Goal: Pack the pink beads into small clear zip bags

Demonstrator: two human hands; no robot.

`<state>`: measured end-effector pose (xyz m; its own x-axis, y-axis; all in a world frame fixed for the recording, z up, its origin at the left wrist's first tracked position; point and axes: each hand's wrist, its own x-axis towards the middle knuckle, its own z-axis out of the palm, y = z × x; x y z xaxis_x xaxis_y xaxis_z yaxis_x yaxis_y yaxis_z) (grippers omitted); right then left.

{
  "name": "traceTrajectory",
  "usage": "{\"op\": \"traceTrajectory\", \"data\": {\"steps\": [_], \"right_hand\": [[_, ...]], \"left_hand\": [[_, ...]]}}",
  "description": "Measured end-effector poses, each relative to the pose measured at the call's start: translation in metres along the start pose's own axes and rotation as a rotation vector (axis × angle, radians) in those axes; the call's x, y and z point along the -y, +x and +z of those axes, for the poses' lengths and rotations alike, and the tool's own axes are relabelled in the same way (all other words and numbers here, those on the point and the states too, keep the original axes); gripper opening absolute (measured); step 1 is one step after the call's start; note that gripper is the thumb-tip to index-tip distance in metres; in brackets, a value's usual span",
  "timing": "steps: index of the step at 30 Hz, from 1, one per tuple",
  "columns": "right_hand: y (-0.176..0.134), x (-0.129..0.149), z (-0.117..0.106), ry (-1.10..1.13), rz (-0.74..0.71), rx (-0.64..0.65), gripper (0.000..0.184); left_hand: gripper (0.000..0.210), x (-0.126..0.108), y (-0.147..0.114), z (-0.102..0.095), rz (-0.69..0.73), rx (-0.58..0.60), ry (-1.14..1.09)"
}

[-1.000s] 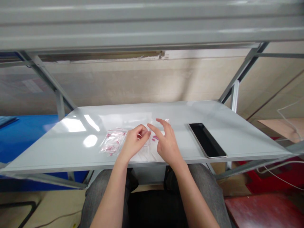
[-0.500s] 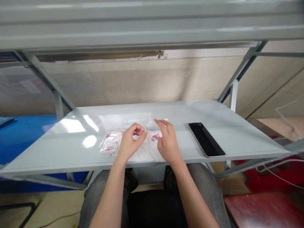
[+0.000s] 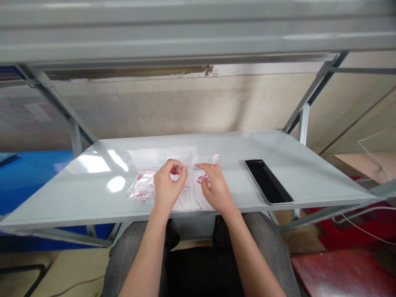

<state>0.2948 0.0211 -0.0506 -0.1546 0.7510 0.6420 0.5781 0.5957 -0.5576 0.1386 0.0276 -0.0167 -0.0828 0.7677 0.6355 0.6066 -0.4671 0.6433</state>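
Note:
My left hand (image 3: pixel 168 181) is closed in a pinch, thumb against fingertips, on a small clear plastic piece (image 3: pixel 178 170) that is mostly hidden by the fingers. My right hand (image 3: pixel 215 185) holds nothing; its index finger points left and its thumb is apart. Below it, partly covered, small pink pieces (image 3: pixel 199 180) lie in a loose group on a white sheet (image 3: pixel 193 202). Beside my left hand rests a clear plastic bag (image 3: pixel 142 187) with pink-marked items inside. Beyond my right hand lies a small clear packet with pink marks (image 3: pixel 216 159).
A black tray with a pale rim (image 3: pixel 268 181) sits to the right on the grey table (image 3: pixel 321 181). Metal frame posts rise at both rear corners, and a grey beam (image 3: pixel 198 37) crosses above. A blue surface (image 3: pixel 37 177) stands to the left.
My right hand has moved slightly left and its index finger has lowered, uncovering the small packet behind it. My left hand has shifted a little left, still pinching.

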Motion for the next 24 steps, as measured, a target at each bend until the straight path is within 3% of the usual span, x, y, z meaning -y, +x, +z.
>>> {"op": "traceTrajectory", "data": {"steps": [9, 19, 24], "right_hand": [[-0.003, -0.004, 0.003, -0.025, 0.06, 0.069, 0.055], [-0.002, 0.0, 0.002, -0.045, 0.049, 0.059, 0.054], [0.002, 0.015, -0.004, -0.108, -0.029, -0.023, 0.079]], "left_hand": [[0.01, 0.004, -0.006, 0.013, -0.109, 0.111, -0.065], [0.014, 0.008, -0.003, 0.007, -0.232, 0.13, -0.185], [0.013, 0.006, -0.003, 0.006, -0.225, 0.116, -0.19]]}}
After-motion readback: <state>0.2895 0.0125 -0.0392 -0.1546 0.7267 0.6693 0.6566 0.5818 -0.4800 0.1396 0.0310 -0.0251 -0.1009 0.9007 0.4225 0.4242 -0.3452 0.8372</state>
